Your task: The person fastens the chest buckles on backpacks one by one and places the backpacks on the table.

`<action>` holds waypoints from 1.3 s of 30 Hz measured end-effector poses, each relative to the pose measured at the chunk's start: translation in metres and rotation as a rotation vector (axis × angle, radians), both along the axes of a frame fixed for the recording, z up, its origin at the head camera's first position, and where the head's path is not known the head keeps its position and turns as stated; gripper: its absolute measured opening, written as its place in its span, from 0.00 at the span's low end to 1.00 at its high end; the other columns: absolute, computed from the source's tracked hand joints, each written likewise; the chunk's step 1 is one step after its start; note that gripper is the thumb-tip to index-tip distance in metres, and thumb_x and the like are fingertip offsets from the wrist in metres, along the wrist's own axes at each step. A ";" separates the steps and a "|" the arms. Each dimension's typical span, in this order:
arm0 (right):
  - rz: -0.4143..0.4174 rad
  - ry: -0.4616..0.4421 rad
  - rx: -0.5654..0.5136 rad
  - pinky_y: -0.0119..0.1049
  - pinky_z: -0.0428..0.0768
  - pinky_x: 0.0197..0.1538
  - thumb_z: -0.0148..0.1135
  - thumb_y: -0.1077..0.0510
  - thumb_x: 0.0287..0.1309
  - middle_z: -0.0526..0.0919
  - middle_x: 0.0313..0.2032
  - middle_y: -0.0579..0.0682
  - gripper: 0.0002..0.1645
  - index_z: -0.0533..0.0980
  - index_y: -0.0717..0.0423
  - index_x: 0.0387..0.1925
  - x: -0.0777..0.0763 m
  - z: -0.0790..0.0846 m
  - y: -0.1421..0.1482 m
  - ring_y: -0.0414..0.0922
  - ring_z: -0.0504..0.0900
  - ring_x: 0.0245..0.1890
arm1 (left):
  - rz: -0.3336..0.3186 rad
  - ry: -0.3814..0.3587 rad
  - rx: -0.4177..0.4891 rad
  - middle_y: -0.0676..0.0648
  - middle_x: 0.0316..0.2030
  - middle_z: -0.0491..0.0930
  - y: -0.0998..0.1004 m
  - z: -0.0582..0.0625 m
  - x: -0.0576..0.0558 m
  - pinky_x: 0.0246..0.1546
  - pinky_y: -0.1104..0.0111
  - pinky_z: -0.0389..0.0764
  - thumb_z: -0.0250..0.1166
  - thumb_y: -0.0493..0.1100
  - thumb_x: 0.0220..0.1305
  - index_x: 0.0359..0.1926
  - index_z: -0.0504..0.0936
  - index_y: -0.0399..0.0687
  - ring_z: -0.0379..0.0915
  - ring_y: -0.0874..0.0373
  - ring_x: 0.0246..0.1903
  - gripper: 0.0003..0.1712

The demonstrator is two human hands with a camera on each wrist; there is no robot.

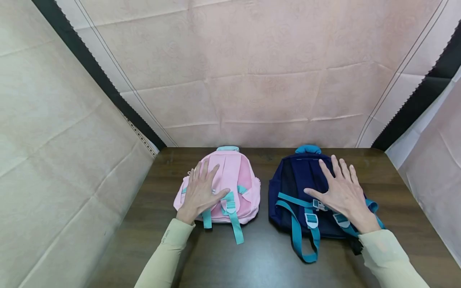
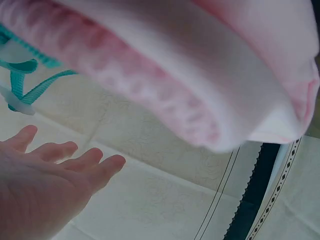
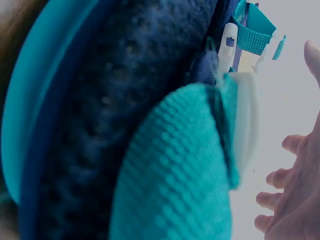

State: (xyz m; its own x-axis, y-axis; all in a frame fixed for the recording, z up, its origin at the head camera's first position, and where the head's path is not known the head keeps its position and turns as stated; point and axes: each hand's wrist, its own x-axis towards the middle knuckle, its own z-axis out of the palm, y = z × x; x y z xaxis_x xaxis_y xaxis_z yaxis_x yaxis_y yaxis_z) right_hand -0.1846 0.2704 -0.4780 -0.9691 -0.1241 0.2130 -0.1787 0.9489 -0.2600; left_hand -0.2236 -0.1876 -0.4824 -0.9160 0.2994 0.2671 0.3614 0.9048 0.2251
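Note:
A pink backpack (image 1: 248,176) with turquoise straps lies on the left of the table, its strap side up. Over its left half my left hand (image 1: 203,190) is spread with straight fingers, gripping nothing. To the right lies a navy backpack (image 1: 288,180) with blue-teal straps and white buckles. My right hand (image 1: 343,190) is spread over its right half, fingers apart and holding nothing. In the left wrist view a gap shows between the left hand (image 2: 55,185) and the pink fabric (image 2: 240,100). The right wrist view shows a teal strap (image 3: 175,165) close up, apart from the right hand (image 3: 300,195).
Both bags rest on a dark brown wooden table (image 1: 230,264). Pale cloth sheets (image 1: 270,80) with black borders hang behind and at both sides. A light blue top handle (image 1: 227,148) and a blue one (image 1: 308,149) lie near the table's back edge.

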 end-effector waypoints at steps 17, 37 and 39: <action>-0.001 -0.011 -0.057 0.79 0.53 0.80 0.68 0.21 0.59 0.48 0.86 0.71 0.70 0.52 0.53 0.88 0.010 0.002 0.004 0.77 0.54 0.81 | 0.026 -0.042 0.111 0.37 0.76 0.70 0.012 0.004 0.004 0.77 0.38 0.70 0.65 0.73 0.64 0.77 0.72 0.49 0.66 0.36 0.75 0.50; 0.054 0.112 -0.191 0.74 0.70 0.66 0.83 0.43 0.56 0.79 0.65 0.73 0.50 0.75 0.65 0.72 0.032 -0.003 0.013 0.70 0.73 0.64 | -0.027 -0.106 0.469 0.35 0.54 0.86 0.049 0.014 0.007 0.53 0.50 0.86 0.73 0.45 0.69 0.64 0.84 0.39 0.84 0.42 0.51 0.26; 0.067 0.126 -0.198 0.73 0.71 0.66 0.84 0.47 0.55 0.80 0.63 0.72 0.46 0.78 0.66 0.68 0.034 -0.004 0.015 0.70 0.74 0.63 | -0.058 -0.110 0.474 0.35 0.52 0.87 0.056 0.015 0.008 0.52 0.51 0.87 0.73 0.43 0.69 0.63 0.85 0.39 0.85 0.42 0.49 0.24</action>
State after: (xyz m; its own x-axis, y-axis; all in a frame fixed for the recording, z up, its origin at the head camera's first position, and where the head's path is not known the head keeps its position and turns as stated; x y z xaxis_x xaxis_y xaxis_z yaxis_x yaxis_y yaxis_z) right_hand -0.1510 0.2851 -0.4816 -0.9244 -0.1307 0.3584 -0.2821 0.8666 -0.4116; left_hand -0.2159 -0.1320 -0.4670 -0.9318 0.2198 0.2887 0.3591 0.6726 0.6470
